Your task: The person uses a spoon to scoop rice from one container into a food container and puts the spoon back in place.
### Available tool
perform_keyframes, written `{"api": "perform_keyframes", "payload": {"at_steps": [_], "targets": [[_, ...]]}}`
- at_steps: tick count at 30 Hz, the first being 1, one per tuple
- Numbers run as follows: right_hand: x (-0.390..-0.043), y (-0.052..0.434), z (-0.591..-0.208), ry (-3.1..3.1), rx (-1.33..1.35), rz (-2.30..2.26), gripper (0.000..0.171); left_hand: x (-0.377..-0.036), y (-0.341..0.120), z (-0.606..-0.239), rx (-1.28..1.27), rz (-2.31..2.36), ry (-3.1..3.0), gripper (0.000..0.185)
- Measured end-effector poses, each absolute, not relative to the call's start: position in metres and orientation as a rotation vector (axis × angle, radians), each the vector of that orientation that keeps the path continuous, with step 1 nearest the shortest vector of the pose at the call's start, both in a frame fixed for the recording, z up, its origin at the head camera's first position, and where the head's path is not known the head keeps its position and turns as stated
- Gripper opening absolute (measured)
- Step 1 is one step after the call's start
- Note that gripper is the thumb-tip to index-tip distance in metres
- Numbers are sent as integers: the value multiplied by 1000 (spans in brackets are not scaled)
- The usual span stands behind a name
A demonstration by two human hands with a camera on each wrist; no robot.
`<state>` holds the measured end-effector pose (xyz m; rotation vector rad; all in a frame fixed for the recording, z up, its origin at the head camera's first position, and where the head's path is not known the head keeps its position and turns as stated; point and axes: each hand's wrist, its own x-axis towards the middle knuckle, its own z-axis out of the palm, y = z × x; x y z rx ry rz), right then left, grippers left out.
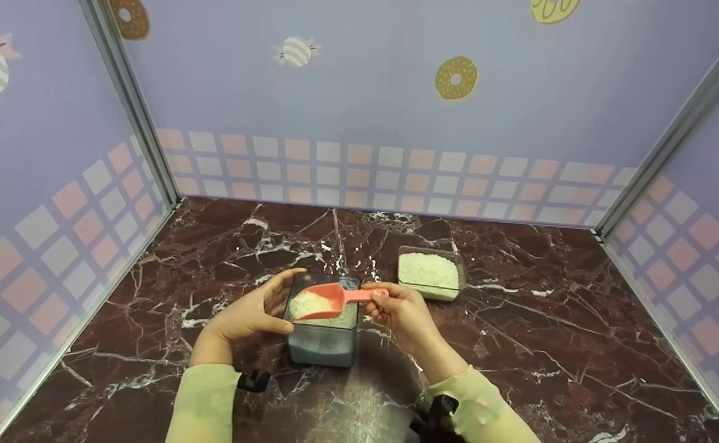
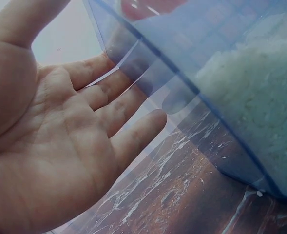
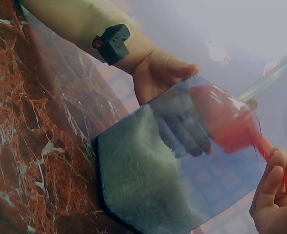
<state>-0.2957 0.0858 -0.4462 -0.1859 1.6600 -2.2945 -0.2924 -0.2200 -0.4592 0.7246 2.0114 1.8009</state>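
Marble counter; shallow rice tray beside scoop.

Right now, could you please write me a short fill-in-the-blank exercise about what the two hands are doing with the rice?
1. The right hand holds a scoop whose colour is ____.
2. The scoop, loaded with rice, sits over the tall blue container, which the ____ hand steadies.
3. A second, shallower container of rice stands on the ____-patterned table.
4. The left hand rests against the tall container's ____.

Missing words: pink; left; marble; side
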Motion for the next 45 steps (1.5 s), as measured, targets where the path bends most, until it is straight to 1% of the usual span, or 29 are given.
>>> {"api": "perform_keyframes", "payload": {"at_steps": [6, 14, 19, 24, 30, 34, 36, 40, 45], "targets": [[-302, 93, -452, 1552, -171, -2323, 24, -293, -221, -460, 746, 1805, 2008, 104], [-308, 101, -457, 1224, -173, -2340, 27, -292, -221, -459, 731, 1794, 2006, 107], [-312, 115, -447, 1168, -182, -2354, 27, -292, -221, -459, 714, 1799, 2003, 108], [-319, 144, -430, 1172, -167, -2478, 25, -293, -220, -460, 743, 1804, 1991, 106], [-333, 186, -415, 1471, -17, -2660, 30, -293, -220, -460, 748, 1807, 1993, 105], [-342, 213, -416, 1729, 53, -2679, 23, -292, -220, -460, 740, 1815, 1986, 106], [-346, 222, -418, 1906, 102, -2641, 21, -292, -220, -460, 738, 1817, 1984, 107], [-349, 233, -422, 2315, 199, -2468, 30, -292, -220, -460, 725, 1824, 1979, 108], [-348, 239, -425, 2744, 212, -2209, 24, -291, -220, -460, 719, 1841, 1967, 109]]}}
